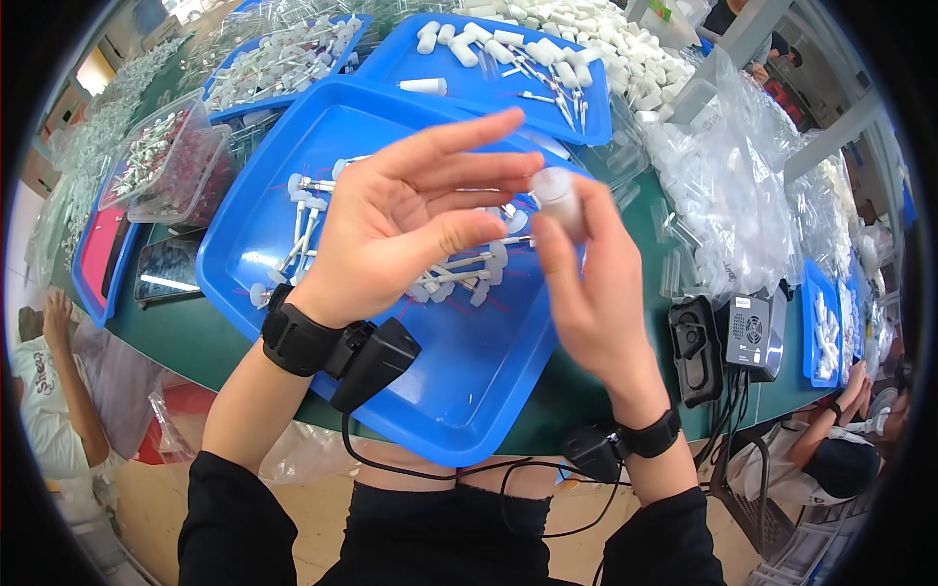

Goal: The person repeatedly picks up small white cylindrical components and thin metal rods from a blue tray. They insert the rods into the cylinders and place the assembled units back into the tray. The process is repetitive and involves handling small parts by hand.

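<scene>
Above a large blue tray [435,391], my right hand [598,283] grips a small white cylinder [559,200] between thumb and fingers, its round end facing up. Beside it my left hand [391,220] has its fingers stretched out and the thumb apart, with nothing in its grasp. The left fingertips come close to the cylinder; whether they touch it I cannot tell. Beneath my hands, the tray holds several thin white sticks with whitish translucent caps [305,234] and fine red strands. My hands hide part of this pile.
Behind stands a blue tray [391,73] with white cylinders and thin sticks; a heap of white cylinders [625,63] lies beyond. Clear tubs [176,156] and a phone [168,269] are at left. A black device [750,332] with cables stands right. Cables hang from my wrist units.
</scene>
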Available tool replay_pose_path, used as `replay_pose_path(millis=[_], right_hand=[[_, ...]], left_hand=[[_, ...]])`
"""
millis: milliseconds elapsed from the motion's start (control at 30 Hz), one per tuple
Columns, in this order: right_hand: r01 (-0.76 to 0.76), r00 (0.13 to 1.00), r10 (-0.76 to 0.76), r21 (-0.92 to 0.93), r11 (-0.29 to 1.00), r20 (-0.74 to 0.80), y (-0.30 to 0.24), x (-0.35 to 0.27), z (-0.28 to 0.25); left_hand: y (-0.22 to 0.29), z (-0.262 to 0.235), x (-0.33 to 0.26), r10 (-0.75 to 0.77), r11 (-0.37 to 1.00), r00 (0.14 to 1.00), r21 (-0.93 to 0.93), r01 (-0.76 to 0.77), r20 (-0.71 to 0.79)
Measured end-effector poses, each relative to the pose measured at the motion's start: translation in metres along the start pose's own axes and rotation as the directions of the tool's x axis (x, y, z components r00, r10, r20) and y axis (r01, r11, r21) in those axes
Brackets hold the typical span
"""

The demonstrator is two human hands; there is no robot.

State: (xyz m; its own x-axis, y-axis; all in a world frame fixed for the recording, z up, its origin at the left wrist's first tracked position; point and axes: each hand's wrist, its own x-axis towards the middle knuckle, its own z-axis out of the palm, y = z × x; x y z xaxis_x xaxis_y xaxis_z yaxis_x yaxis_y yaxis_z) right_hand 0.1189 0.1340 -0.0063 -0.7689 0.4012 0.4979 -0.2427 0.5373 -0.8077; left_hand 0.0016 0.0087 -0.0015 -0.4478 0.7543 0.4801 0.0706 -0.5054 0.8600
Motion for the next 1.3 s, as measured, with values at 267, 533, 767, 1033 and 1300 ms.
replay_pose_path(millis=[267,533,767,1033,1300], right_hand=[[-0.658,0.752,0.297,0.655,0.370,0.588,0.000,0.007,-0.020],[-0.577,0.815,0.219,0.781,0.238,0.536,0.006,0.005,-0.015],[-0.613,0.789,0.248,0.752,0.243,0.562,-0.001,0.007,-0.012],[-0.600,0.796,0.229,0.783,0.167,0.561,0.015,0.002,-0.010],[-0.665,0.733,0.191,0.747,0.001,0.653,0.002,0.007,-0.013]], left_hand=[[0.001,-0.009,-0.001,-0.047,0.991,0.998,0.126,0.041,0.044],[0.003,-0.011,-0.002,-0.074,0.990,0.995,0.129,0.065,0.065],[0.005,-0.010,-0.002,-0.110,0.993,0.993,0.041,0.108,0.040],[0.007,-0.008,-0.003,-0.155,0.987,0.987,0.044,0.154,0.040],[0.008,-0.008,-0.004,-0.147,0.989,0.988,0.037,0.145,0.042]])
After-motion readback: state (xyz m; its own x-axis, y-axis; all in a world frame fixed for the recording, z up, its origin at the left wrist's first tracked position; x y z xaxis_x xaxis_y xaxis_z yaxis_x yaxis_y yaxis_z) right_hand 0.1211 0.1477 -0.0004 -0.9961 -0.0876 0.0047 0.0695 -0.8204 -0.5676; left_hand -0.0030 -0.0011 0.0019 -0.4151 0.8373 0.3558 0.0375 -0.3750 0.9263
